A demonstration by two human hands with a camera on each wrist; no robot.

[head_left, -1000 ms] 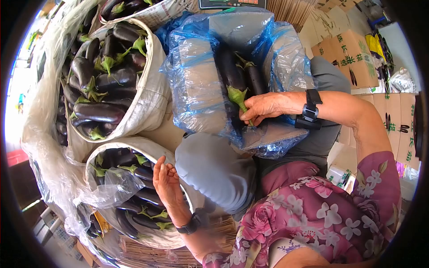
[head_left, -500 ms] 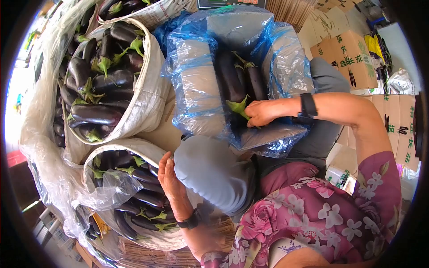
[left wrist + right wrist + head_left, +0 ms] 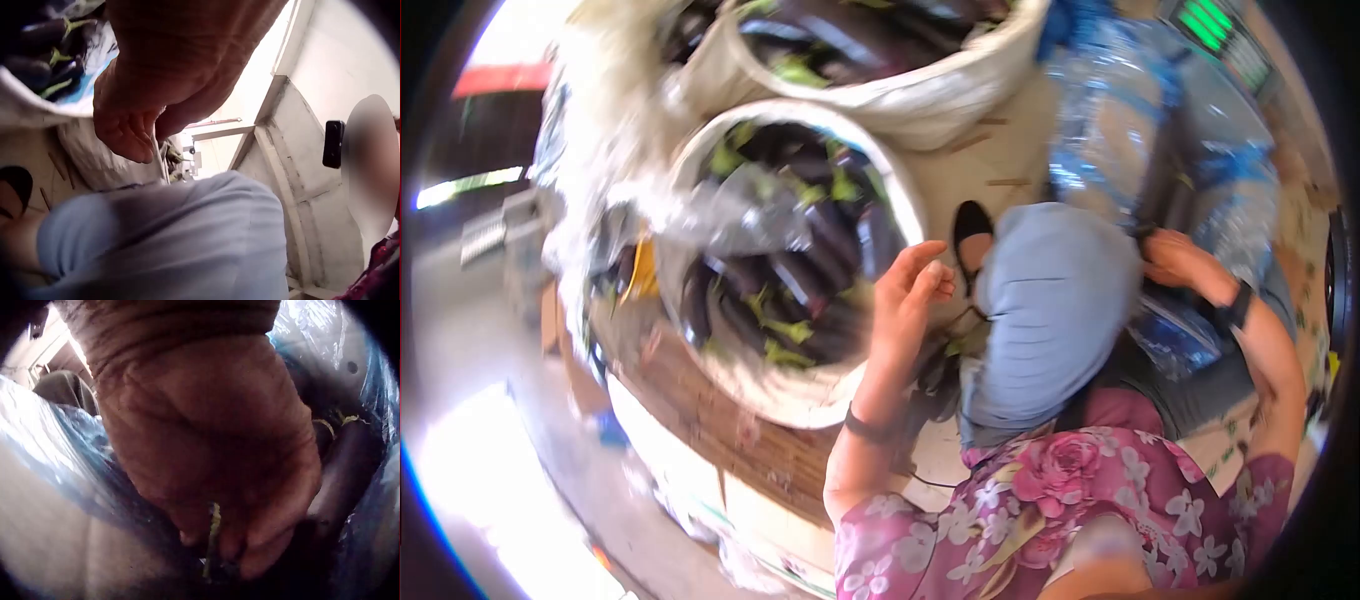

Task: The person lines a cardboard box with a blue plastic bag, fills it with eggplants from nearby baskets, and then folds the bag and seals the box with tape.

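Observation:
Loosely bent and empty, the left hand point(image 3: 910, 295) hovers beside the knee, at the edge of a round white container point(image 3: 800, 408) of eggplants point(image 3: 835, 245). The left wrist view also shows this hand point(image 3: 156, 87) with nothing in its fingers. Over the near end of a box lined with blue plastic point(image 3: 1100, 135) is the right hand point(image 3: 1185, 262). In the right wrist view the curled fingers of the right hand point(image 3: 219, 444) grip a green stem point(image 3: 214, 540); the fruit below is hidden in shadow. Another eggplant point(image 3: 350, 462) lies alongside.
A bent knee point(image 3: 1055, 300) stands between the white container and the box. A larger container point(image 3: 930, 100) of eggplants is behind, with clear plastic sheeting point(image 3: 625, 120) at its left. A scale display point(image 3: 1205, 22) shows at the upper right.
The head view has swung left, shifting the containers and box rightward in the picture, and is blurred. The left hand remains empty beside the knee; the right hand stays at the box's near end.

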